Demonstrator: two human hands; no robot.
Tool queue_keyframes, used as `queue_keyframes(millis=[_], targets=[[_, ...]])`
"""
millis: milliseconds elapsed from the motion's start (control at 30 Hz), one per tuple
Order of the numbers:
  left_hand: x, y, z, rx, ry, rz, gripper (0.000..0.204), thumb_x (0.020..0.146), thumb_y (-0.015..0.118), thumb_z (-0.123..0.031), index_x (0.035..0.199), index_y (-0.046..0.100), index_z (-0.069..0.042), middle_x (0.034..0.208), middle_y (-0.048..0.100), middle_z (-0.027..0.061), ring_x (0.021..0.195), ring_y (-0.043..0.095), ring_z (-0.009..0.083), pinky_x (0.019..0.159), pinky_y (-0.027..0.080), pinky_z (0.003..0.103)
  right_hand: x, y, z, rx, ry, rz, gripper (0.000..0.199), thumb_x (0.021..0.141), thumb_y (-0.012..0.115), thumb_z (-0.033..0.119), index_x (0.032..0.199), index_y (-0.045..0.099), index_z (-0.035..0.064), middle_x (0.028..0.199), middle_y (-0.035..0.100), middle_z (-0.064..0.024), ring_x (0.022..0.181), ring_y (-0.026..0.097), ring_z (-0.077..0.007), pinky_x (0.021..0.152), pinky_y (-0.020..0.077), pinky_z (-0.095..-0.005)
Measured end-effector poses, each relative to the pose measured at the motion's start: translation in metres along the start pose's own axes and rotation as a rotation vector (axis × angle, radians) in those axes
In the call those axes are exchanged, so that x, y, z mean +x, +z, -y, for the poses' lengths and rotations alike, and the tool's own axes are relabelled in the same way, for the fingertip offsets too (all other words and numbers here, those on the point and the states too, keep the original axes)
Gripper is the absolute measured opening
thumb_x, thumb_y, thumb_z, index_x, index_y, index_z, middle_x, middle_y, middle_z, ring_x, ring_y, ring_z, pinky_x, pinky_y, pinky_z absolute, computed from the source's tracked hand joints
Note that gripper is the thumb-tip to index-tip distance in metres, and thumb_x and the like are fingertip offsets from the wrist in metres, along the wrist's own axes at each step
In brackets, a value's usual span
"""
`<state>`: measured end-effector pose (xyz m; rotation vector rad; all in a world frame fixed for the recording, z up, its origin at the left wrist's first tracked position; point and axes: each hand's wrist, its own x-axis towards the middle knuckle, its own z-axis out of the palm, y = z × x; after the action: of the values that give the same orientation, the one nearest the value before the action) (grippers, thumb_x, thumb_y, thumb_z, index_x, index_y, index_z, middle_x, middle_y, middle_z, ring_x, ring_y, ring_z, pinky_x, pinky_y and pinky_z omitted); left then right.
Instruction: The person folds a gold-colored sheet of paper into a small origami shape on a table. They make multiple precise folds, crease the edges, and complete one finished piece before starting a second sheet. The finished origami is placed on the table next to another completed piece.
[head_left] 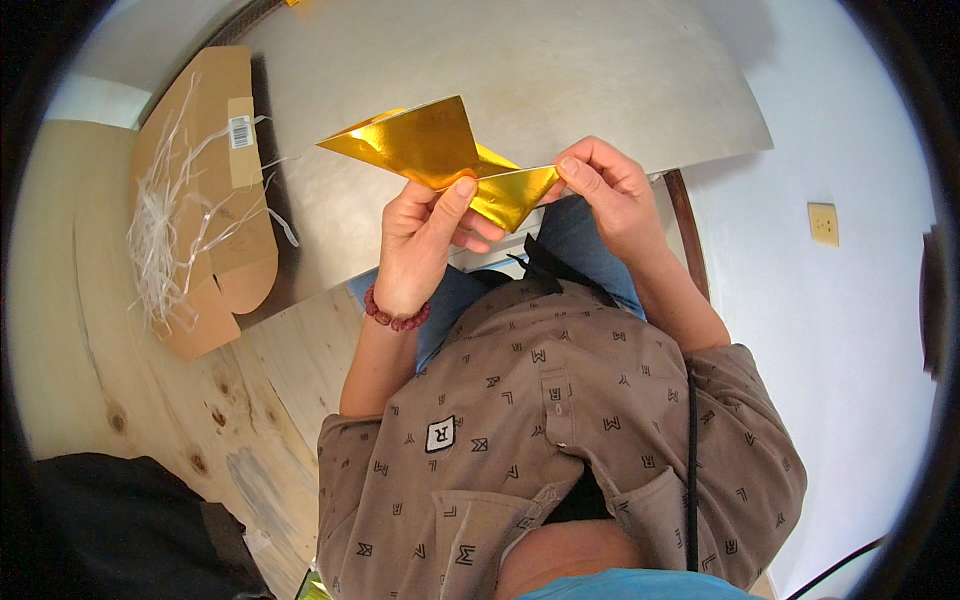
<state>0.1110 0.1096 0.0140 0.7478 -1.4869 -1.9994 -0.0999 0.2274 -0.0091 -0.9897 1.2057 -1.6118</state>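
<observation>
A sheet of shiny gold foil paper (pixel 415 140), folded into angular flaps, is held up in front of me over the table's near edge. My left hand (pixel 425 225) pinches it near the middle, thumb on top and fingers underneath. At the paper's right corner, the thumb and fingertips of my right hand (pixel 605 185) grip the pointed end. One large flap points left, and a smaller flap slants down between my hands. The paper's underside is partly hidden by my left fingers.
The grey metal-topped table (pixel 600 80) spreads beyond my hands. To the left lies an opened cardboard piece (pixel 225 240) with a tangle of white plastic strips (pixel 165 240) on it. A dark cloth (pixel 130 525) is at lower left. A wall with a socket (pixel 823 224) stands at right.
</observation>
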Motion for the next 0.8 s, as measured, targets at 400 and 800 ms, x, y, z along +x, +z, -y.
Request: queue_keyframes(millis=[400, 800], targets=[[0.000, 0.014, 0.004, -0.018, -0.016, -0.092, 0.023, 0.108, 0.064, -0.026, 0.115, 0.071, -0.005, 0.092, 0.076, 0.0058, 0.066, 0.070, 0.0108, 0.053, 0.050, 0.022, -0.005, 0.021, 0.003, 0.084, 0.104, 0.017, 0.023, 0.105, 0.069, 0.015, 0.115, 0.071, -0.0058, 0.103, 0.072, -0.0074, 0.094, 0.070, -0.0138, 0.087, 0.0579, -0.0298], [0.000, 0.012, 0.004, -0.081, 0.008, -0.105, 0.018, 0.105, 0.069, -0.022, 0.106, 0.071, -0.004, 0.088, 0.074, 0.0033, 0.061, 0.067, 0.0088, 0.051, 0.043, 0.020, -0.008, 0.023, 0.001, 0.288, 0.250, -0.013, 0.027, 0.105, 0.069, 0.022, 0.116, 0.071, -0.0027, 0.105, 0.074, -0.0091, 0.088, 0.072, -0.0165, 0.079, 0.0602, -0.0308]])
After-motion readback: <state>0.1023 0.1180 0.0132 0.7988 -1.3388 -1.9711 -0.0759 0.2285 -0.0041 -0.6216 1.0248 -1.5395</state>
